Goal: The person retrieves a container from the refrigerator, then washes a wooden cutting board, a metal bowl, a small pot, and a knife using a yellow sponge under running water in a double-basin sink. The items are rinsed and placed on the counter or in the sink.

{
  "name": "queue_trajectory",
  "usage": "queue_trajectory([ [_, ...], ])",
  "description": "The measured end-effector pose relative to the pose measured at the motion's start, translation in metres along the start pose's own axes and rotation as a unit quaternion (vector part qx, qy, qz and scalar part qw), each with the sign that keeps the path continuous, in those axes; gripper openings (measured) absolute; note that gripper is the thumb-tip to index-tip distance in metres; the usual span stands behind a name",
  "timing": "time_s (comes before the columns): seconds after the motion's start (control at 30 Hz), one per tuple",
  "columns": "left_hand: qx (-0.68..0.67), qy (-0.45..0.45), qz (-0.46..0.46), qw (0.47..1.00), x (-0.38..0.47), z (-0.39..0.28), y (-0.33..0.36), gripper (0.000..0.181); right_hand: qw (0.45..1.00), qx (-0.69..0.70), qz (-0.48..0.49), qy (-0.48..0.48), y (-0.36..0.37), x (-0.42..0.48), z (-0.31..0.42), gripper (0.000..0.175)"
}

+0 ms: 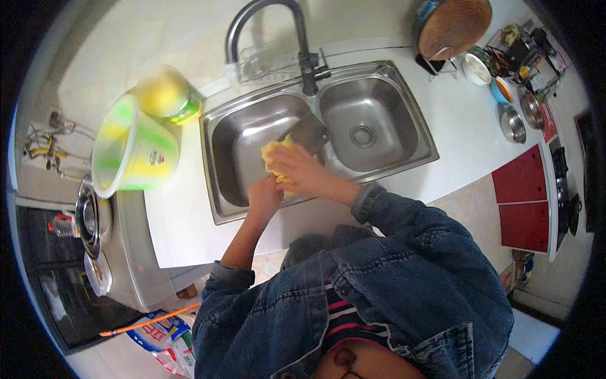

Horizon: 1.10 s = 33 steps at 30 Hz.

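Note:
A wide dark cleaver blade (305,134), with a small hole near its far corner, is held over the divider of the double-bowl steel sink (246,151). My left hand (266,193) is closed in a fist at the near end of the cleaver, and its handle is hidden in my grip. My right hand (303,173) presses a crumpled yellow cloth (273,154) over the near part of the blade. The cloth partly covers the blade, and my fingers are slightly blurred. Both hands are above the front edge of the left bowl.
A black gooseneck faucet (308,71) rises behind the sink. Left stand a green-and-yellow plastic bucket (151,151) and a yellow container (163,94). A round wooden board (454,23) leans in a rack at back right, near several bowls (512,124). A red cabinet (521,199) stands right.

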State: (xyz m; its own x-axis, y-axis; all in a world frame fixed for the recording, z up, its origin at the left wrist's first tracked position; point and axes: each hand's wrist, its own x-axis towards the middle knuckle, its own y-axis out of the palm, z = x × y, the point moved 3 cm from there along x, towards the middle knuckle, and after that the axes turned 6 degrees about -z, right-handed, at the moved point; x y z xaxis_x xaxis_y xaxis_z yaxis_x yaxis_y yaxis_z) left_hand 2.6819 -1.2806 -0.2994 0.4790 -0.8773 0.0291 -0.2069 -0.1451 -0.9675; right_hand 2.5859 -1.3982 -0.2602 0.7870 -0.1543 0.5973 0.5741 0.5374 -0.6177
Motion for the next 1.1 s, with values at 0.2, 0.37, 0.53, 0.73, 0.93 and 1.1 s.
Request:
queue_trajectory([
  [0.2,0.015,0.045,-0.001,0.999,0.006,-0.062,0.002,0.024,0.986,-0.161,0.040,0.025,-0.020,-0.045,-0.047,0.045],
  [0.37,0.012,0.018,0.026,0.999,-0.002,-0.092,0.008,0.027,0.976,-0.210,-0.029,0.054,-0.082,-0.064,-0.092,0.040],
  [0.53,-0.031,0.012,0.019,0.999,-0.005,-0.123,0.011,0.033,0.916,-0.035,-0.119,0.382,-0.120,-0.139,-0.195,0.033],
  [0.73,-0.320,-0.064,-0.026,0.945,0.020,-0.154,-0.005,0.056,0.811,0.162,-0.354,0.438,-0.194,-0.150,-0.177,0.037],
  [0.93,-0.628,-0.153,0.119,0.754,0.040,-0.207,0.003,0.021,0.952,0.046,-0.291,0.087,-0.240,-0.099,-0.073,0.042],
  [1.1,-0.764,-0.145,0.194,0.598,0.049,-0.252,0.012,0.009,0.995,-0.093,-0.032,-0.035,-0.225,-0.114,-0.047,0.052],
])
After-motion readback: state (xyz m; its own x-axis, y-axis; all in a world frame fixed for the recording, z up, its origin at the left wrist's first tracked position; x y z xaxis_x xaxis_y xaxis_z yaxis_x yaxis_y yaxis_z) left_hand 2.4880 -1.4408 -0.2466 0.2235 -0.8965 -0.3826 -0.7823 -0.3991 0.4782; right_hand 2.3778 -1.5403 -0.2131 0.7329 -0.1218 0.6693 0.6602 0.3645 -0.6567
